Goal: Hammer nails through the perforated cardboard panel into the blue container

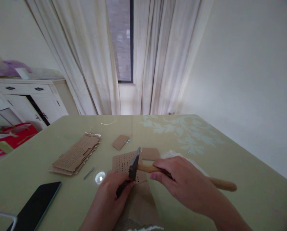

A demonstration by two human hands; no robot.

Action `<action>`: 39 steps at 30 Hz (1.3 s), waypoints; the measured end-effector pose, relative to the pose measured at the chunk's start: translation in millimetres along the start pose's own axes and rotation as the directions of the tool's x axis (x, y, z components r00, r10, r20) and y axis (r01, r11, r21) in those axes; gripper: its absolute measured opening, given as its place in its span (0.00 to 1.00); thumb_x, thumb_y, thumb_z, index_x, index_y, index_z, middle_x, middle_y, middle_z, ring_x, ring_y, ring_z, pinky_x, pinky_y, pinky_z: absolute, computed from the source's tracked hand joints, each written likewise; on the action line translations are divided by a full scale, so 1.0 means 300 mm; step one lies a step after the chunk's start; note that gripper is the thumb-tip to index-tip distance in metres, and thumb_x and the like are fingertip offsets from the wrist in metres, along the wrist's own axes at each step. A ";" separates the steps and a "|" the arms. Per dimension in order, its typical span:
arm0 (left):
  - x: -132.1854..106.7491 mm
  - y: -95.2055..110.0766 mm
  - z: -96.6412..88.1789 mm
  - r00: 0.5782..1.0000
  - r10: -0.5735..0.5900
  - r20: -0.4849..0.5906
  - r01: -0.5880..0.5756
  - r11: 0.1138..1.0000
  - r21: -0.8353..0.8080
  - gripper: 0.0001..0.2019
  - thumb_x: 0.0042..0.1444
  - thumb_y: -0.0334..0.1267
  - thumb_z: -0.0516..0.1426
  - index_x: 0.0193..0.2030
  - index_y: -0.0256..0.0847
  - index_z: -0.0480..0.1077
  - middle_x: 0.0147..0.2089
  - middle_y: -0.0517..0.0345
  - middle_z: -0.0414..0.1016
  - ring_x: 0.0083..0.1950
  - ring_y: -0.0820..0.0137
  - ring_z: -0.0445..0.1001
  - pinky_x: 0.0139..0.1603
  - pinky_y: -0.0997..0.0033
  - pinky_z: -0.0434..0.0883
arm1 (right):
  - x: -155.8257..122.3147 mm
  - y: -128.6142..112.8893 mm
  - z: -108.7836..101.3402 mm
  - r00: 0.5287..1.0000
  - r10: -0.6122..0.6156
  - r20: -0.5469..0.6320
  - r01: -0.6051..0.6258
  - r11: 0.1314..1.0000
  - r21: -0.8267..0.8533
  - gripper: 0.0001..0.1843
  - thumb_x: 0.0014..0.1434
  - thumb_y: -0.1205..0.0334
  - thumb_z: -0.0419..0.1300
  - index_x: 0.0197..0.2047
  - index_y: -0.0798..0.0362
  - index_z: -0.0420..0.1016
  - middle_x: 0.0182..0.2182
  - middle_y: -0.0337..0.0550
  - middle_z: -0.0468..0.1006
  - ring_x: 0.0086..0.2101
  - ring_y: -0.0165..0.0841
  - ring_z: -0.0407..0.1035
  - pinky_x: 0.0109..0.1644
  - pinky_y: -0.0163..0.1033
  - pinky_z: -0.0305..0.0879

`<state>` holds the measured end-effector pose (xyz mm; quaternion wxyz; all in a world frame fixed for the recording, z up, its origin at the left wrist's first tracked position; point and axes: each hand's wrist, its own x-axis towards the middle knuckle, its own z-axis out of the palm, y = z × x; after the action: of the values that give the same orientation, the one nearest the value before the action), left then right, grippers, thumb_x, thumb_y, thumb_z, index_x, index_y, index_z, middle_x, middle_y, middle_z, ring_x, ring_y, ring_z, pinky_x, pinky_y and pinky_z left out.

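My right hand is wrapped round the wooden handle of a hammer, whose dark metal head hangs over a brown cardboard sheet. Rows of small holes run across that cardboard sheet, and its plain part stretches towards me. Resting on the sheet just below the hammer head, my left hand has its thumb and fingers pinched together. Whatever they hold is hidden by the fingers and the hammer head. A small plain cardboard piece lies just beyond the hammer.
To the left sits a stack of hole-punched cardboard, with a thin metal rod beside it. A black phone lies at the near left. Further back is a small cardboard tag. White sheeting lies behind my right hand.
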<state>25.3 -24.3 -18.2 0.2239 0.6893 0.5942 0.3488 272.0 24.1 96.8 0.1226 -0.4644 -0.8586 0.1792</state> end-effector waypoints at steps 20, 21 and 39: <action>-0.009 0.002 0.010 0.999 0.026 0.039 -0.026 1.000 0.004 0.10 0.72 0.39 0.59 0.41 0.48 0.83 0.48 0.53 0.83 0.52 0.59 0.82 0.53 0.66 0.77 | -0.013 -0.007 0.011 0.998 0.021 0.057 -0.021 1.000 -0.008 0.14 0.76 0.54 0.65 0.37 0.49 0.81 0.34 0.40 0.85 0.37 0.39 0.76 0.41 0.41 0.57; -0.010 0.000 0.010 0.999 0.033 0.042 -0.033 0.999 0.012 0.10 0.71 0.39 0.59 0.40 0.48 0.83 0.48 0.53 0.83 0.53 0.58 0.82 0.54 0.66 0.77 | -0.011 -0.007 0.013 0.996 0.027 0.079 -0.024 0.999 -0.027 0.14 0.75 0.55 0.66 0.36 0.49 0.82 0.34 0.40 0.85 0.36 0.39 0.77 0.41 0.41 0.56; -0.025 0.004 0.018 0.997 -0.064 0.034 0.061 0.996 0.065 0.19 0.58 0.45 0.71 0.56 0.49 0.82 0.63 0.49 0.80 0.64 0.49 0.79 0.66 0.51 0.77 | -0.017 -0.002 0.039 1.000 0.009 0.019 -0.009 0.999 -0.037 0.13 0.76 0.54 0.64 0.39 0.49 0.82 0.37 0.41 0.87 0.39 0.41 0.78 0.43 0.43 0.59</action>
<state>29.7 -31.3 -22.6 0.2230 0.6834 0.6222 0.3099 269.8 17.3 86.3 0.1051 -0.4688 -0.8608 0.1681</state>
